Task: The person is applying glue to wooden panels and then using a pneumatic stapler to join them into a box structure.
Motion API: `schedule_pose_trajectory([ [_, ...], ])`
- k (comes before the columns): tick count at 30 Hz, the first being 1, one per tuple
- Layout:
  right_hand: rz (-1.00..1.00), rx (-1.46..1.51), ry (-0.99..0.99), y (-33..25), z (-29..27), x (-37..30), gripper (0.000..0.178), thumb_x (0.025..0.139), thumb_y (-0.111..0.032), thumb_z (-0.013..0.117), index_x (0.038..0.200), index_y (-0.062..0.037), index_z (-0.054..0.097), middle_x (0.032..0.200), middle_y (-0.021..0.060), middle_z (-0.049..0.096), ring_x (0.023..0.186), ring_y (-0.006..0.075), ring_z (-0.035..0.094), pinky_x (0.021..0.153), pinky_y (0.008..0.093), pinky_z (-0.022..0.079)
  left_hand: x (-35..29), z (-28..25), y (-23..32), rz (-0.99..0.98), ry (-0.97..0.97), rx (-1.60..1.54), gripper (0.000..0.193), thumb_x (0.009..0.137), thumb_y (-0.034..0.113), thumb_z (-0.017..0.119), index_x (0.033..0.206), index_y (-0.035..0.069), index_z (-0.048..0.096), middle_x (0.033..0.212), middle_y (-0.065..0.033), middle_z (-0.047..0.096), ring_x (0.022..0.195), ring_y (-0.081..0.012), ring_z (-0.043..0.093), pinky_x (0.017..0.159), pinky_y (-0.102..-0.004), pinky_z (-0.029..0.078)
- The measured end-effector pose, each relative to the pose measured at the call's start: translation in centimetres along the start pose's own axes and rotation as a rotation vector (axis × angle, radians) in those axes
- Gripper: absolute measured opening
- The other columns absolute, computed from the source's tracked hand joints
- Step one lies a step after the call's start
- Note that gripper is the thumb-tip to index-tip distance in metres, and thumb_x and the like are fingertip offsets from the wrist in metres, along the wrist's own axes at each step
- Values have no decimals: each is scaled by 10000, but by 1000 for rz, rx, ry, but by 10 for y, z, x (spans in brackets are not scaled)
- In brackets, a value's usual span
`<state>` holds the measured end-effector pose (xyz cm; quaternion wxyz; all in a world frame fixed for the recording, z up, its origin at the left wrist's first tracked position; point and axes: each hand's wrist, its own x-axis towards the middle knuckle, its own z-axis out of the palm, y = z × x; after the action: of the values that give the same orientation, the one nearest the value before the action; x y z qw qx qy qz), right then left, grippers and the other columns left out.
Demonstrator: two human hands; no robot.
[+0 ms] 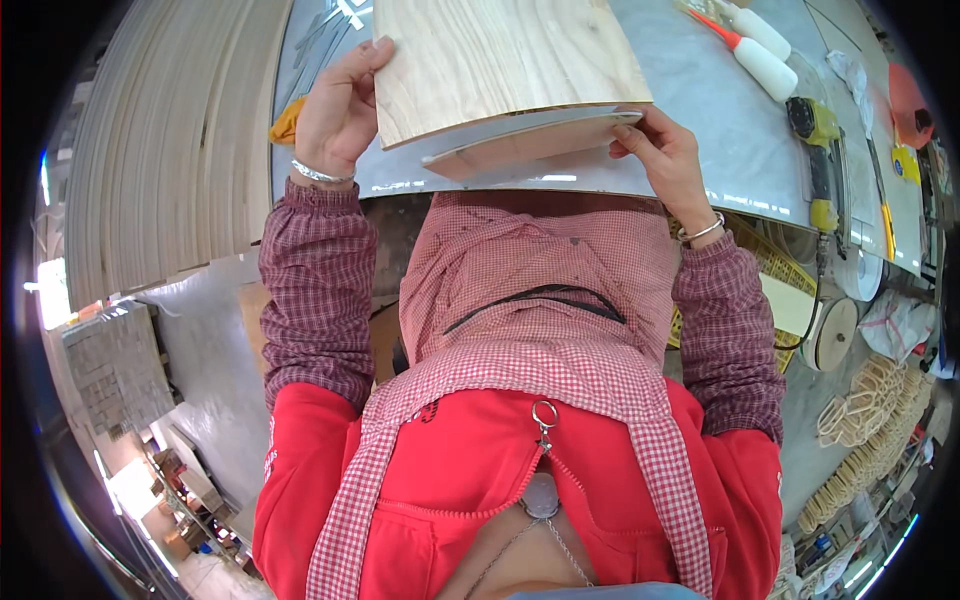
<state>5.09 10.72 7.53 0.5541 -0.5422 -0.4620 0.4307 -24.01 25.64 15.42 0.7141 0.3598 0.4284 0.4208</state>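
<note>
A pale wooden panel (pixel 500 60) with visible grain stands over the near side of the grey worktable (pixel 400 178). My left hand (pixel 345 105) grips the panel at its left edge, fingertips near its corner side. Below the panel's near edge is a narrow wooden strip (pixel 540 146), slightly tilted. My right hand (pixel 662 150) pinches the strip at its right end between thumb and fingers, close to the panel's right corner. Part of the left hand's grip is hidden by the panel.
Long wooden boards (pixel 170 150) are stacked at the left. On the table's right lie glue bottles (pixel 765 70), one with a red nozzle, and a yellow-green power drill (pixel 815 125). Thin grey strips (pixel 322 50) and an orange cloth (pixel 287 122) lie by my left hand.
</note>
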Motion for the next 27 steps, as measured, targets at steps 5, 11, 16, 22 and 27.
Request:
schedule_pose_trajectory([
  [5,20,-11,2,-1,3,0,190,868,-71,622,1038,14,630,773,45,641,644,108,584,645,198,477,0,0,-14,10,-9,0,274,856,72,641,1073,-70,552,940,-121,612,819,-154,622,766,-221,506],
  [11,34,-6,-1,-3,4,0,187,868,-79,631,1030,14,637,776,39,639,653,103,583,635,198,475,-2,6,-22,11,2,8,268,873,71,623,1092,-59,541,932,-106,595,838,-145,605,785,-226,501],
  [16,34,10,-21,-5,3,0,188,870,-80,634,1033,14,636,785,39,639,659,99,580,638,195,476,2,-1,-30,12,-6,9,308,866,83,636,1124,-54,534,980,-110,593,852,-144,601,787,-222,499],
  [22,36,21,-20,-6,3,-1,197,868,-76,638,1042,15,634,803,43,642,653,94,569,641,190,477,6,-7,-33,13,-30,26,338,863,85,641,1149,-51,522,998,-113,585,872,-147,598,794,-223,499],
  [27,41,3,-45,-4,0,-2,220,861,-78,644,1071,-11,641,845,51,655,694,90,574,638,188,480,1,0,-36,41,0,39,299,887,95,614,1128,-55,523,957,-112,593,838,-137,590,795,-227,496],
])
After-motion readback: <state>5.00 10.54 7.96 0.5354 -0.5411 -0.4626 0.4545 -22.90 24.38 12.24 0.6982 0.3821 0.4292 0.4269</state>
